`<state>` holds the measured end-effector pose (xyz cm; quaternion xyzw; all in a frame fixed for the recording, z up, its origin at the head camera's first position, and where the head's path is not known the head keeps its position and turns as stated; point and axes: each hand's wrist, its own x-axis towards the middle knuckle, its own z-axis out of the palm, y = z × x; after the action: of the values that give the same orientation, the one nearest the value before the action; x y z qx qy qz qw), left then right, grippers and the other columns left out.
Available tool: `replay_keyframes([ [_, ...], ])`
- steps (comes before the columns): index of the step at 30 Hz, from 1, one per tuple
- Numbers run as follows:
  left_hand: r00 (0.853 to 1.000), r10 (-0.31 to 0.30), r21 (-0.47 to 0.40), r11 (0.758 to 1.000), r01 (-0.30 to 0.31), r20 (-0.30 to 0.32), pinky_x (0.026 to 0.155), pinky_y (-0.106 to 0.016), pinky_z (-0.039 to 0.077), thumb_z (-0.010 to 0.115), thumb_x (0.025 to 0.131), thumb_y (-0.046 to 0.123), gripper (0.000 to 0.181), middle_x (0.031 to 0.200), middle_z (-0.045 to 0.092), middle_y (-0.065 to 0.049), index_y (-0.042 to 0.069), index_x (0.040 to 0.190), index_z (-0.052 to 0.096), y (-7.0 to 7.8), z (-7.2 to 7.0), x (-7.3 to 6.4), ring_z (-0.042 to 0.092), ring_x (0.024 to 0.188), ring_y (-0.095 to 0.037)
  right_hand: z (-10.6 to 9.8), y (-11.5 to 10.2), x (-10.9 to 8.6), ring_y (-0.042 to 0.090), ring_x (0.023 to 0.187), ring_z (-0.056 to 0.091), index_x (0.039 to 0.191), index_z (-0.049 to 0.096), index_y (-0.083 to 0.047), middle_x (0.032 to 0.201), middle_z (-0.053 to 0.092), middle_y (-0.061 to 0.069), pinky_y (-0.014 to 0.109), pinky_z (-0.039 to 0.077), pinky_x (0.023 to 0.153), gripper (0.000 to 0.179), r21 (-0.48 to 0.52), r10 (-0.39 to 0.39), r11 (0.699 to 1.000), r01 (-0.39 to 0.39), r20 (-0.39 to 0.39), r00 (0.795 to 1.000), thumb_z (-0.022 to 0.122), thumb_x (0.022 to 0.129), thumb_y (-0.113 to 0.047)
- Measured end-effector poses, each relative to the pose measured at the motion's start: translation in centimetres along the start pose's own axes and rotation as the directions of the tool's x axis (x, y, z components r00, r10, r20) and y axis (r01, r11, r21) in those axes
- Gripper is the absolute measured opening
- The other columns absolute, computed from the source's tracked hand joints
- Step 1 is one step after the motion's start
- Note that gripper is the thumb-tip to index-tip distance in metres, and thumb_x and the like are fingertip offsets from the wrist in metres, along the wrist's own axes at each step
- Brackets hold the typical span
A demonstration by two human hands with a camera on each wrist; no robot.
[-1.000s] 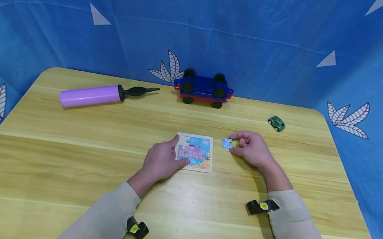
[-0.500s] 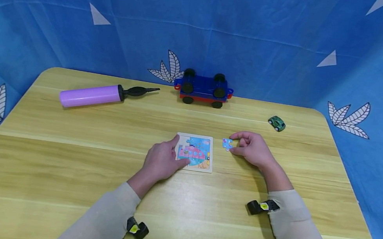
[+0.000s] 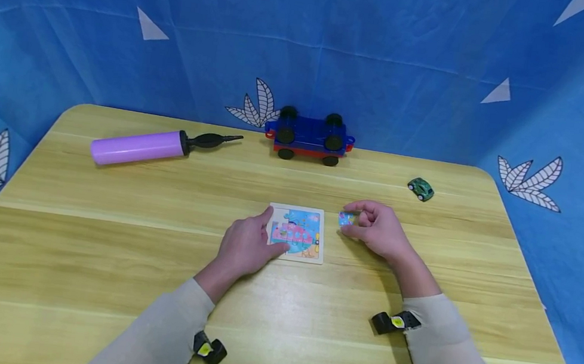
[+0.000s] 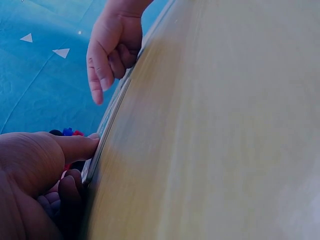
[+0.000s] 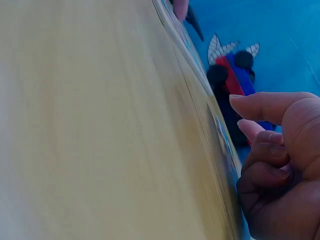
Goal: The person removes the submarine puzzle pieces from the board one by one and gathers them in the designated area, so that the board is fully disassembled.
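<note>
Your left hand [image 3: 245, 246] grips the puzzle board [image 3: 279, 213] at its 9 o'clock side, thumb over the lower edge, a finger at the 10 o'clock corner. The board lies flat on the table [image 3: 98, 268], mid-view; its slots show bare at 10 o'clock, the rest filled with a pink-and-blue picture. Just beside it, between 2 and 3 o'clock, lies the loose piece [image 3: 345, 219]. Your right hand [image 3: 377, 229] has thumb and forefinger parted about that piece, other fingers curled in; contact cannot be told. From the board: blue-and-red toy vehicle [image 3: 309, 133] at 12, green car [image 3: 421, 189] at 2, purple pump [image 3: 139, 148] towards 10.
</note>
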<state>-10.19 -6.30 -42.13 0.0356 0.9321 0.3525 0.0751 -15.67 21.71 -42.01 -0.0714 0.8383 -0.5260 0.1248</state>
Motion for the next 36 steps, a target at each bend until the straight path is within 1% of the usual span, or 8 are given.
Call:
replay_keyframes([
  [3,1.000,0.006,0.001,1.000,-0.006,-0.004,0.044,-0.028,0.023,0.082,0.082,0.043,0.087,0.055,0.043,0.002,0.002,0.150,0.044,-0.1,0.0,0.0,0.030,0.045,-0.011,1.0,-0.6,-0.3,0.015,0.058,0.029,0.119,0.067,0.001,0.066,0.029,0.001,0.029,0.030,0.059,0.037,-0.002,-0.031,1.000,0.031,-0.006,0.999,0.080,0.085,-0.006],
  [7,1.000,0.009,0.002,1.000,-0.009,-0.002,0.044,-0.028,0.023,0.082,0.082,0.043,0.087,0.054,0.043,0.002,0.002,0.150,0.044,-0.1,0.0,0.1,0.030,0.045,-0.011,2.3,-1.3,-0.5,0.016,0.056,0.028,0.121,0.066,-0.001,0.065,0.028,0.001,0.030,0.033,0.062,0.040,-0.003,-0.065,0.998,0.065,-0.005,0.998,0.081,0.084,-0.007],
  [11,1.000,0.005,0.002,1.000,-0.005,0.006,0.044,-0.028,0.023,0.081,0.082,0.044,0.088,0.055,0.043,0.002,0.003,0.150,0.044,-0.2,0.0,0.1,0.031,0.045,-0.011,3.6,-1.9,-0.7,0.016,0.055,0.029,0.122,0.066,-0.004,0.064,0.031,0.000,0.031,0.035,0.061,0.044,-0.008,-0.089,0.996,0.089,0.013,0.996,0.083,0.082,-0.008],
  [13,1.000,0.005,0.003,1.000,-0.005,0.009,0.044,-0.028,0.023,0.081,0.083,0.044,0.088,0.055,0.042,0.002,0.003,0.150,0.043,-0.2,0.0,0.1,0.030,0.045,-0.011,4.2,-2.1,-0.7,0.016,0.053,0.030,0.123,0.065,-0.005,0.063,0.032,0.000,0.031,0.033,0.056,0.046,-0.009,-0.094,0.996,0.094,0.022,0.995,0.084,0.081,-0.010],
  [16,1.000,0.010,0.006,1.000,-0.011,0.012,0.044,-0.028,0.023,0.081,0.083,0.044,0.087,0.055,0.042,0.002,0.003,0.150,0.043,-0.2,-0.1,0.1,0.030,0.045,-0.011,4.9,-2.6,-0.6,0.016,0.052,0.031,0.124,0.065,-0.005,0.062,0.035,0.001,0.030,0.031,0.055,0.048,-0.018,-0.102,0.995,0.103,0.032,0.994,0.085,0.080,-0.011],
  [24,1.000,0.014,0.017,1.000,-0.014,0.017,0.045,-0.028,0.023,0.080,0.083,0.045,0.087,0.055,0.042,0.002,0.003,0.150,0.043,-0.2,-0.1,0.2,0.031,0.045,-0.011,6.6,-3.5,-0.1,0.018,0.054,0.035,0.123,0.065,-0.008,0.061,0.039,0.002,0.031,0.031,0.055,0.050,-0.036,-0.088,0.995,0.090,0.040,0.995,0.087,0.078,-0.012],
  [28,1.000,0.008,0.014,1.000,-0.009,0.026,0.045,-0.028,0.023,0.080,0.084,0.045,0.087,0.055,0.041,0.002,0.003,0.151,0.043,-0.2,-0.2,0.2,0.030,0.045,-0.012,7.3,-3.7,0.2,0.017,0.052,0.037,0.122,0.066,-0.009,0.060,0.041,0.001,0.030,0.032,0.053,0.048,-0.064,-0.086,0.994,0.087,0.029,0.996,0.087,0.079,-0.014],
  [36,0.999,0.000,0.013,1.000,0.000,0.032,0.045,-0.028,0.023,0.079,0.084,0.046,0.087,0.055,0.042,0.002,0.004,0.151,0.042,-0.1,-0.3,0.2,0.031,0.045,-0.012,8.1,-3.6,0.6,0.015,0.045,0.037,0.120,0.068,-0.012,0.057,0.043,0.002,0.028,0.029,0.046,0.041,-0.056,-0.060,0.997,0.060,0.017,0.998,0.084,0.082,-0.016],
])
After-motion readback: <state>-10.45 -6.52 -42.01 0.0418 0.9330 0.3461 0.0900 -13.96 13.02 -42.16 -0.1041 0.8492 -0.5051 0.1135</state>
